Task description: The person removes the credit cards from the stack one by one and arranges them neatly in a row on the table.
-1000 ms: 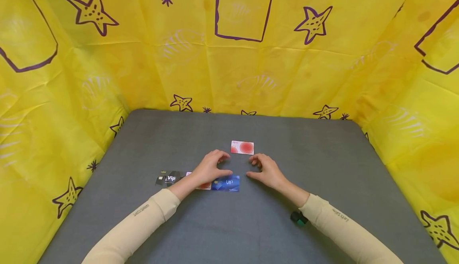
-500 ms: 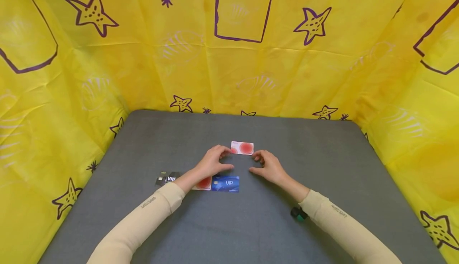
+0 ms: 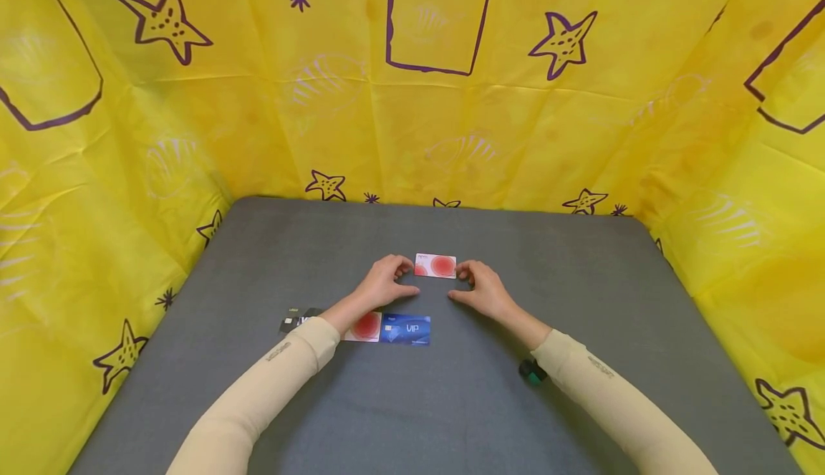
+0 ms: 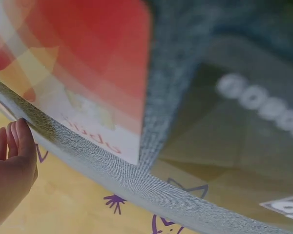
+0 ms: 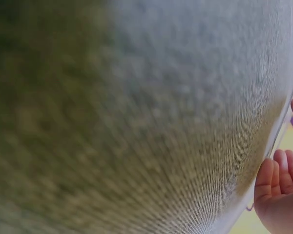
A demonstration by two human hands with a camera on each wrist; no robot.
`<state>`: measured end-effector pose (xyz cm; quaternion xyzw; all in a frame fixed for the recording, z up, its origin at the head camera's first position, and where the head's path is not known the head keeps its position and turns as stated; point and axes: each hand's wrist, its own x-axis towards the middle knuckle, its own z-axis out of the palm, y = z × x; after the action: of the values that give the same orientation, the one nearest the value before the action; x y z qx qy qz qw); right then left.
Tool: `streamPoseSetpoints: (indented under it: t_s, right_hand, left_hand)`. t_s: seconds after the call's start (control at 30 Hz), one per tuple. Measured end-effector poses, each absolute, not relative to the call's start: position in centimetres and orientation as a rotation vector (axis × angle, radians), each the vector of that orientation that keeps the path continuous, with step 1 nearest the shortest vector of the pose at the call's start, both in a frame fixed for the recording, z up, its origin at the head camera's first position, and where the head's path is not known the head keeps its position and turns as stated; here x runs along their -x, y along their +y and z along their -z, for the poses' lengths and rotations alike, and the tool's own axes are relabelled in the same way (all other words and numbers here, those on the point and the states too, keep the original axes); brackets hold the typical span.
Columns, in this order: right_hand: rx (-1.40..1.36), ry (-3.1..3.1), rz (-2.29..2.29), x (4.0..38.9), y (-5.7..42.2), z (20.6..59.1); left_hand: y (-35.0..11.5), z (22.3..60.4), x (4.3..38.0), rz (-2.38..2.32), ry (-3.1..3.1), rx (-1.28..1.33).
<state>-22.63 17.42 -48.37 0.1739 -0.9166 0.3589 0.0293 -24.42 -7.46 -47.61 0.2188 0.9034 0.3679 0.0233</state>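
A white card with red circles [image 3: 435,265] lies flat on the grey table, between my two hands. My left hand [image 3: 384,279] has its curved fingertips at the card's left edge; whether they touch it I cannot tell. At the right edge, the fingers of my right hand [image 3: 483,289] sit just as close, loosely bent. Neither hand grips anything. Nearer me a row of cards lies partly under my left forearm: a black card [image 3: 288,322], a red and white card [image 3: 366,326] and a blue VIP card [image 3: 406,329].
The grey cloth-covered table [image 3: 412,410] has rounded far corners. Yellow curtains [image 3: 412,131] with starfish drawings stand around its back and sides. A dark band [image 3: 531,372] is on my right wrist. The left wrist view shows the red and white card [image 4: 102,78] beside the black card [image 4: 234,131].
Both hands have moved away from me, up to the sides of the far card. My left sleeve now covers more of the black card and less of the near red one.
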Motion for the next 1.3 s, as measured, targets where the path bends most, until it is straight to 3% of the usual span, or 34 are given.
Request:
streamPoseSetpoints:
  t_s: [1.3]
  right_hand:
    - [-0.452,-2.903,-1.082,25.6,17.2,48.2]
  left_hand:
    - [-5.9,47.1,27.9,-1.035,2.759,-0.610]
